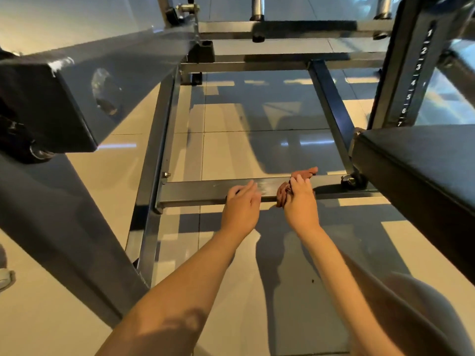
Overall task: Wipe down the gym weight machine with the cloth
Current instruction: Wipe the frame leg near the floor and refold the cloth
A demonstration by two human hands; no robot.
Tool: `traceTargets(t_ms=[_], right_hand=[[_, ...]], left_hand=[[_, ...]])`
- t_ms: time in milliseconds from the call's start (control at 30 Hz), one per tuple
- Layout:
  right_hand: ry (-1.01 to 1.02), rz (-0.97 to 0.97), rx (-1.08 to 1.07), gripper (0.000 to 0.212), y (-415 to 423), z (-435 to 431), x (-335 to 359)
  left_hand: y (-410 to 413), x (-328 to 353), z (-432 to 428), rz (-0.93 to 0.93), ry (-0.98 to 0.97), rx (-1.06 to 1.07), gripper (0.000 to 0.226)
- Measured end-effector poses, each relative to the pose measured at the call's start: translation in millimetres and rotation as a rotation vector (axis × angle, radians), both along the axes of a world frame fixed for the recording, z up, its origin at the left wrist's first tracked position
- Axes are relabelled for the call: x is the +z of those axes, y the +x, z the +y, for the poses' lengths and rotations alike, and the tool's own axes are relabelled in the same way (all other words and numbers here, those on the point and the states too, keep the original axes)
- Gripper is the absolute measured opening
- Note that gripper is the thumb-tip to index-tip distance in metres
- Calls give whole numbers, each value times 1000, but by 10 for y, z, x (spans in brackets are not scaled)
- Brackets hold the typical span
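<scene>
head view: right hand fingers clamp crumpled reddish-brown cloth on grey crossbar; left hand fingers relaxed.

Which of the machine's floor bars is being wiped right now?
The nearest crossbar: the right hand holds a reddish cloth on it, and the left hand rests on it. The side rails and far crossbars are untouched.

Light: warm, fairly bright, uneven. Floor tiles glossy, with pale streaked reflections and hard-edged dark shadows cast by the machine frame. Strong wide-angle bending toward the edges. Soft, slightly blurred: near beam at left.
</scene>
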State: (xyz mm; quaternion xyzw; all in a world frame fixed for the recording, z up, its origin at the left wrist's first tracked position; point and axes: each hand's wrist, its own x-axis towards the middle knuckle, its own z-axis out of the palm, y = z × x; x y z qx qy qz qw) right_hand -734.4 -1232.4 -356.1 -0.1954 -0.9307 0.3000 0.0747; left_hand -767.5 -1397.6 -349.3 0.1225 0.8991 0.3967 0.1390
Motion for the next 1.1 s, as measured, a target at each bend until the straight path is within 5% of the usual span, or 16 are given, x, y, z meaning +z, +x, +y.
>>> traceTargets(t_ms=[233, 467, 633, 800, 900, 1100], right_hand=[[-148, -81, 372, 46, -333, -882, 60], [-70, -178, 650, 49, -423, -1337, 144], [-31, -185, 471, 55, -420, -1251, 152], [-520, -185, 323, 33, -332, -1328, 590], [-802, -62, 93, 31, -135, -1376, 1115], [-992, 30, 10, 30, 95, -1579, 2418]], left_hand=[[8, 13, -456, 19, -33, 129, 45], [86, 64, -999, 13, -28, 293, 45], [106, 152, -1064, -86, -59, 252, 47], [135, 620, -891, -297, 192, 295, 44], [212, 1130, -845, -229, 218, 260, 45], [426, 2511, -984, -133, 186, 226, 46]])
